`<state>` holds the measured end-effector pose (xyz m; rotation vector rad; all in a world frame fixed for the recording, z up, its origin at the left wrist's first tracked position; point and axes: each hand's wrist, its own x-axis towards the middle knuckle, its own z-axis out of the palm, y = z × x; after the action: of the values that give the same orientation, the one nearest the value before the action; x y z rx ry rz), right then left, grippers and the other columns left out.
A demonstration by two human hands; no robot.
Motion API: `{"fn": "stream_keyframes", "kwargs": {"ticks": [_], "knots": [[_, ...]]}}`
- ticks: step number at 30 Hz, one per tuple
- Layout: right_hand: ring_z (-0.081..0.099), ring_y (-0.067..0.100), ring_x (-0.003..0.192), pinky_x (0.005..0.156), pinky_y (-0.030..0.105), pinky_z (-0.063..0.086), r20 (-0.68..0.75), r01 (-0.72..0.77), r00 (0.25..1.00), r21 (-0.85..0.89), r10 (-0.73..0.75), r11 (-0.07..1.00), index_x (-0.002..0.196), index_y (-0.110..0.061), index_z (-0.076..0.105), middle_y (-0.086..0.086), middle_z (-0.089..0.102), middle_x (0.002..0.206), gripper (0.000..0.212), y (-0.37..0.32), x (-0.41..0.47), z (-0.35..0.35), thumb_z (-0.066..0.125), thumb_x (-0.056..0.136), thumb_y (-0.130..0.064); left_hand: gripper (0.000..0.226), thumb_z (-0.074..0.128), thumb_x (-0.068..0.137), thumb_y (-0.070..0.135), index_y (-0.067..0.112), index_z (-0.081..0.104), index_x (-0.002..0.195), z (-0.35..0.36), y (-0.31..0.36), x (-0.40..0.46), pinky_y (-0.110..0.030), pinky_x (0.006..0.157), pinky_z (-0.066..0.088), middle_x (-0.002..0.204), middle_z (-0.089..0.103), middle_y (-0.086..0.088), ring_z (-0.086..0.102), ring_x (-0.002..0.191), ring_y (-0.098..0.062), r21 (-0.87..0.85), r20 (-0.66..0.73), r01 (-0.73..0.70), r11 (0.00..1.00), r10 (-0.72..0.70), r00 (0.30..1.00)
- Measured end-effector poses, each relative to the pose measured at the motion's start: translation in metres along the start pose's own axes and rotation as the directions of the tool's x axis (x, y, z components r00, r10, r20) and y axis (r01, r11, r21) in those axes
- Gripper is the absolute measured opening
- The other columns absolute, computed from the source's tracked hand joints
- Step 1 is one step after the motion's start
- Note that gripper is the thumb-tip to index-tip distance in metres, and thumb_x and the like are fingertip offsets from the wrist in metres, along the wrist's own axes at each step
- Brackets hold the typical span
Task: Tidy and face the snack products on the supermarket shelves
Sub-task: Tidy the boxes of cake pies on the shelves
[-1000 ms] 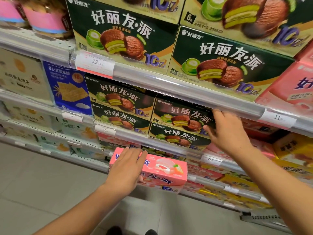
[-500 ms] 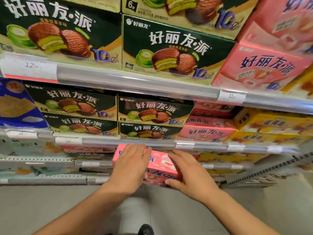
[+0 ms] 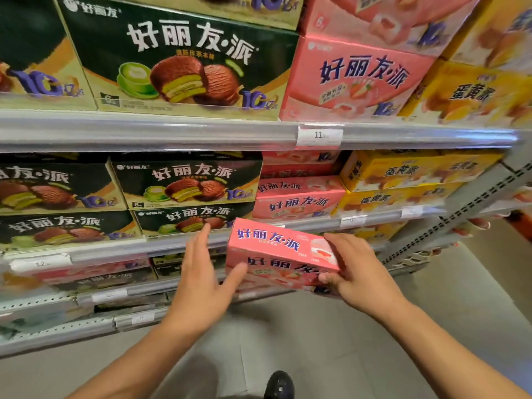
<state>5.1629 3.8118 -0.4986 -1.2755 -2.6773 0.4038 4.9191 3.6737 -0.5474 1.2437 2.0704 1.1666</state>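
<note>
- I stood before grey metal supermarket shelves (image 3: 172,133) with clear plastic price rails along their edges; a white price tag (image 3: 319,135) sat on the upper rail, and the pale tiled floor (image 3: 431,298) ran under me, with the dark toe of my shoe (image 3: 278,385) at the bottom of the view.
- The upper shelf carried dark green boxes (image 3: 184,61), then pink boxes (image 3: 357,79), then yellow boxes (image 3: 475,93) to the right; the shelf beneath repeated that order, with its boxes stacked.
- Half a second before, both my hands lay on top of the pink box low down in front of the lower shelves. Now it had come up and to the right, and my left hand had come off its top.
- The pink box (image 3: 276,251) was held off the shelves in the air, in front of the second shelf's rail, tilted with its right end lower and its top and front faces toward me.
- My right hand (image 3: 359,272) had its grip curled round the box's right end, fingers over the top and thumb under the lower edge.
- My left hand (image 3: 201,280) was spread with straight fingers, only the thumb touching the box's lower left front.
- The box was a long, flat rectangular carton of smooth printed cardboard with sharp edges, dark blue lettering and a picture of a white filled cake; the shelf uprights at right were perforated metal.
</note>
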Motion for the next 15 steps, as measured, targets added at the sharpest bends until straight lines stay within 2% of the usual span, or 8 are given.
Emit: {"fn": "stream_keyframes", "kwargs": {"ticks": [1,2,4,6,8,10,12,15], "knots": [[0.040,0.018,0.119,0.093,0.030,0.035,-0.015,0.002,1.000,0.001,-0.002,1.000,0.137,-0.025,0.045,-0.006,0.052,0.128,0.069,0.010,0.003,-0.007,0.078,0.076,-0.032,0.088,0.062,0.085,0.053,0.037,0.007,0.152,0.008,0.001,0.001,-0.030,0.113,0.022,0.158,0.017,0.015,0.020,0.142,-0.003,-0.073,0.035,0.038,0.997,-0.036,0.999],[0.042,0.019,0.118,0.093,0.030,0.035,-0.027,0.012,1.000,-0.005,-0.012,1.000,0.136,-0.024,0.046,-0.005,0.052,0.127,0.069,0.021,0.008,-0.015,0.078,0.076,-0.031,0.082,0.059,0.085,0.055,0.042,0.012,0.151,0.017,0.005,0.003,-0.023,0.111,0.023,0.156,0.020,0.022,0.021,0.138,0.006,-0.087,0.075,0.010,0.996,-0.003,0.997],[0.044,0.023,0.118,0.094,0.031,0.034,-0.057,0.054,0.997,-0.028,-0.056,0.998,0.136,-0.021,0.047,-0.001,0.053,0.127,0.070,0.041,0.023,-0.030,0.079,0.075,-0.029,0.067,0.056,0.087,0.054,0.067,0.013,0.136,0.035,0.020,0.009,-0.003,0.101,0.020,0.138,0.018,0.053,0.018,0.126,0.029,-0.063,0.109,-0.092,0.994,0.098,0.989],[0.042,0.025,0.120,0.097,0.031,0.031,-0.099,0.105,0.989,-0.049,-0.110,0.993,0.138,-0.019,0.045,0.003,0.053,0.130,0.072,0.060,0.041,-0.045,0.080,0.075,-0.027,0.074,0.060,0.091,0.041,0.081,0.007,0.123,0.051,0.040,0.020,0.009,0.090,0.018,0.123,0.016,0.066,0.016,0.117,0.037,-0.074,0.098,-0.125,0.989,0.132,0.986],[0.037,0.025,0.123,0.101,0.031,0.028,-0.132,0.164,0.976,-0.075,-0.173,0.984,0.141,-0.012,0.043,0.008,0.051,0.133,0.075,0.076,0.060,-0.058,0.079,0.077,-0.027,0.081,0.061,0.092,0.036,0.079,0.002,0.125,0.067,0.059,0.031,0.010,0.089,0.018,0.124,0.016,0.064,0.016,0.116,0.038,-0.052,0.022,-0.147,0.988,0.148,0.989],[0.037,0.027,0.125,0.105,0.034,0.028,-0.168,0.217,0.958,-0.109,-0.233,0.970,0.141,-0.007,0.043,0.011,0.050,0.134,0.076,0.085,0.077,-0.067,0.078,0.077,-0.027,0.081,0.062,0.092,0.032,0.072,0.004,0.132,0.080,0.072,0.040,0.007,0.092,0.023,0.128,0.022,0.058,0.021,0.116,0.036,-0.067,-0.058,-0.142,0.988,0.139,0.989],[0.040,0.030,0.123,0.105,0.037,0.033,-0.202,0.272,0.935,-0.117,-0.291,0.955,0.139,-0.005,0.045,0.012,0.051,0.132,0.075,0.092,0.090,-0.073,0.079,0.076,-0.027,0.082,0.063,0.092,0.025,0.073,0.009,0.130,0.091,0.080,0.047,0.007,0.086,0.028,0.123,0.027,0.058,0.027,0.114,0.033,-0.059,-0.161,-0.151,0.987,0.140,0.977],[0.037,0.026,0.126,0.105,0.038,0.036,-0.204,0.346,0.908,-0.127,-0.366,0.930,0.141,-0.008,0.042,0.008,0.049,0.135,0.074,0.096,0.110,-0.074,0.076,0.078,-0.029,0.079,0.062,0.092,0.024,0.065,0.012,0.137,0.103,0.091,0.052,-0.007,0.089,0.030,0.127,0.036,0.036,0.038,0.113,0.016,-0.059,-0.248,-0.088,0.994,0.071,0.966]]}}
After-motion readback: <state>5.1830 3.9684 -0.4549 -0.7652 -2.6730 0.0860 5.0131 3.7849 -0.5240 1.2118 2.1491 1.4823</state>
